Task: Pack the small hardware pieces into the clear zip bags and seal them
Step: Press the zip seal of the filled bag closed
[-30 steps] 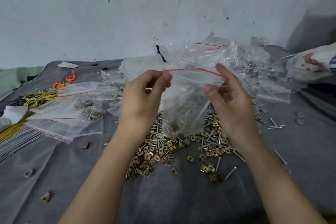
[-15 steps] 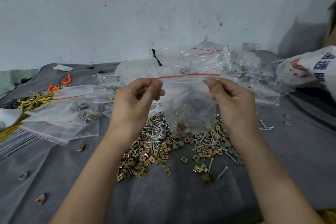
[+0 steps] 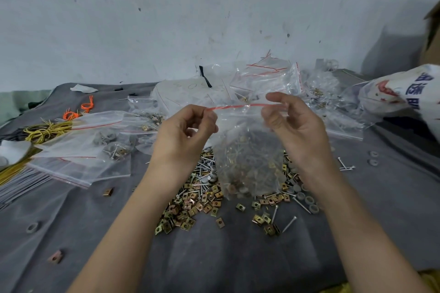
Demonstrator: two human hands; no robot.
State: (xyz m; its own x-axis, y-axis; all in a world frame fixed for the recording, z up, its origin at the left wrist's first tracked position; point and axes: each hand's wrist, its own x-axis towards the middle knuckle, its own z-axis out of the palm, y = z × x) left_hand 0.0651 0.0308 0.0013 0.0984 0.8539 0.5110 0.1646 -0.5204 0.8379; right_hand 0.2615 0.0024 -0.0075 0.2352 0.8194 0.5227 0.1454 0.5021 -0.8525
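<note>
Left grip (image 3: 185, 135) pinches the left end of the red zip strip (image 3: 238, 106) between thumb and forefinger, other fingers loosely curled. Right grip (image 3: 297, 126) pinches the right end the same way. Both closed on the strip, nothing else held

Clear zip bag (image 3: 247, 162) hangs between the two grips, clear of the grey cloth (image 3: 238, 257), mouth up, bottom pointing down at the loose pile (image 3: 197, 200). Load sits in the lower half: nails, square clips, washers, mixed

Key relation: strip long axis runs left-right, nearly level, right end a touch higher. It spans grip to grip, one end each, so neither hand is nearer. Bag long axis is vertical, at right angles to the strip

Can't tell whether the zip is closed along its middle

My read: sealing step. Next move is likely a pinch-slide along the strip, one grip anchoring its end, the other travelling toward it. Risk: film bunches and leaves a gap

Further out: filled bags (image 3: 83, 150) lie on the cloth to the left, more bags heaped (image 3: 262, 76) behind, near the wall
</note>
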